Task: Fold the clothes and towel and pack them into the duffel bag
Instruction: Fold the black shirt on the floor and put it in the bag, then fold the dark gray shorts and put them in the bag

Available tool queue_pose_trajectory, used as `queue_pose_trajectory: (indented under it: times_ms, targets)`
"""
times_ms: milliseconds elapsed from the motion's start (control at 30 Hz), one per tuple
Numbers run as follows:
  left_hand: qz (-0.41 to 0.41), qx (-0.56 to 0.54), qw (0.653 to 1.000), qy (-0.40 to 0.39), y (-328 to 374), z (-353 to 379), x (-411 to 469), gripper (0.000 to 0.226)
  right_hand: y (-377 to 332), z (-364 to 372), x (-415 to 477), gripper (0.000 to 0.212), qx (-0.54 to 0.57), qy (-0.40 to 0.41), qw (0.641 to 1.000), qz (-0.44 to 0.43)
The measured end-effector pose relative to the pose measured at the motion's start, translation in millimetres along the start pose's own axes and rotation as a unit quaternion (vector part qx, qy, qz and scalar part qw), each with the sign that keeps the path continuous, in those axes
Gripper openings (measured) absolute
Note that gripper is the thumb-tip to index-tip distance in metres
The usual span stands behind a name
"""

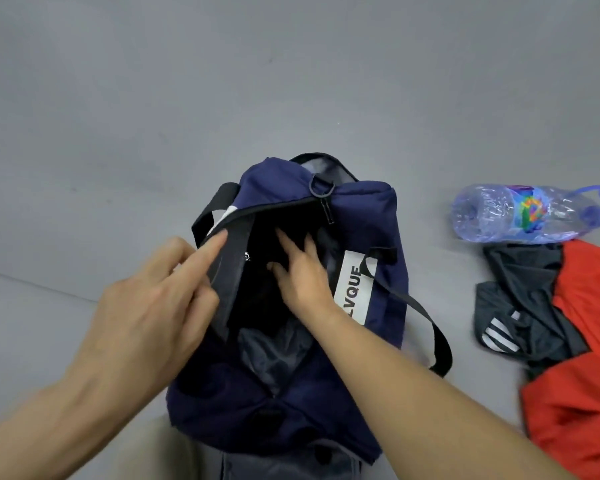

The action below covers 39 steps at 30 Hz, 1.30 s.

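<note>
Duffel bag [371,216] on floor [153,98] by us, open. Our L hand [146,306] pinches rim; R hand [302,271] fingers flat, pressing inside. Red-grey clothes [575,358] beside bag, not packed yet.

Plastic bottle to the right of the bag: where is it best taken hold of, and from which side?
Round the labelled middle of the plastic bottle, from above, seems best: it lies on its side, long axis left to right, so fingers can span its width. The blue carry loop at its right end could instead be hooked from the right. The clothes crowd its near side.
</note>
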<state>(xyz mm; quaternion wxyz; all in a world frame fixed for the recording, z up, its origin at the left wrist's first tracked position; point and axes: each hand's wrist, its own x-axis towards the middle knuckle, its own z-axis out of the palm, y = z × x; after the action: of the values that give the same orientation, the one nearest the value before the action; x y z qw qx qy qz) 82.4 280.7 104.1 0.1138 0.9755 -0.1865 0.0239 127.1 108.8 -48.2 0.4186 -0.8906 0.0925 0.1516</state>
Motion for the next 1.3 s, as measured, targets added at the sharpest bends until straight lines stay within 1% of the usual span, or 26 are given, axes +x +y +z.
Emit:
queue_pose_trajectory:
  times_ms: [67, 100, 133, 233, 333, 467, 567, 633, 767, 833, 900, 967, 1100, 1167, 1233, 1300]
  targets:
    - [-0.005, 0.002, 1.000, -0.010, -6.3, 2.6, 1.3, 0.054, -1.8, 3.5, -15.7, 0.071, -0.060, 0.039, 0.997, -0.032]
    - [-0.004, 0.003, 1.000, -0.011, -8.5, 3.3, 1.2, 0.054, -1.4, 6.3, -24.9, 0.074, -0.078, 0.041, 0.995, -0.051]
    - [-0.002, 0.002, 1.000, -0.012, -9.6, 3.4, 1.1, 0.053, -0.4, 8.4, -33.5, 0.078, -0.091, 0.029, 0.993, -0.066]
    - [0.018, -0.005, 1.000, -0.002, -10.4, 3.3, -3.6, 0.052, 8.3, 16.1, -42.2, 0.093, -0.144, -0.044, 0.986, -0.065]
    - [0.037, -0.016, 0.999, 0.006, -7.1, 3.3, -10.5, 0.053, 11.5, 18.5, -21.5, 0.102, -0.226, -0.057, 0.970, -0.066]
    - [0.044, -0.015, 0.999, -0.006, -8.8, 6.3, -15.8, 0.054, -0.4, 26.3, 12.7, 0.101, -0.289, -0.060, 0.954, -0.059]
    - [0.026, 0.001, 0.999, -0.019, -18.0, 16.8, -12.6, 0.055, -4.0, 27.9, 27.1, 0.099, -0.286, -0.077, 0.954, -0.044]
    - [0.010, 0.022, 0.999, -0.027, -29.0, 27.0, -9.4, 0.058, -5.9, 25.2, 25.8, 0.098, -0.266, -0.093, 0.958, -0.050]
    - [-0.012, 0.040, 0.998, -0.046, -42.4, 39.8, -3.7, 0.062, -6.3, -5.2, -10.5, 0.089, -0.190, -0.114, 0.967, -0.123]
    - [-0.026, 0.034, 0.998, -0.053, -39.7, 44.3, -4.0, 0.064, 4.3, -36.5, -50.0, 0.078, -0.179, -0.127, 0.961, -0.170]
    - [-0.022, 0.033, 0.998, -0.048, -31.5, 49.7, -3.8, 0.066, 28.1, -78.8, -91.8, 0.067, -0.190, -0.137, 0.952, -0.196]
    - [0.010, 0.038, 0.998, -0.049, -16.9, 56.2, -4.2, 0.068, 61.6, -125.4, -133.7, 0.059, -0.224, -0.129, 0.949, -0.180]
    - [0.101, 0.061, 0.992, -0.046, 36.2, 64.7, -4.7, 0.079, 134.8, -202.1, -206.2, 0.054, -0.241, -0.083, 0.966, -0.049]
    - [0.156, 0.064, 0.983, -0.074, 68.6, 75.7, -7.9, 0.081, 168.0, -222.2, -234.0, 0.055, -0.242, -0.046, 0.969, 0.012]
    - [0.237, 0.050, 0.963, -0.120, 99.8, 97.5, -19.5, 0.080, 197.3, -229.1, -251.8, 0.056, -0.236, -0.006, 0.970, 0.052]
    - [0.328, 0.064, 0.927, -0.170, 120.5, 129.1, -39.8, 0.084, 221.5, -227.1, -261.3, 0.058, -0.245, 0.014, 0.966, 0.080]
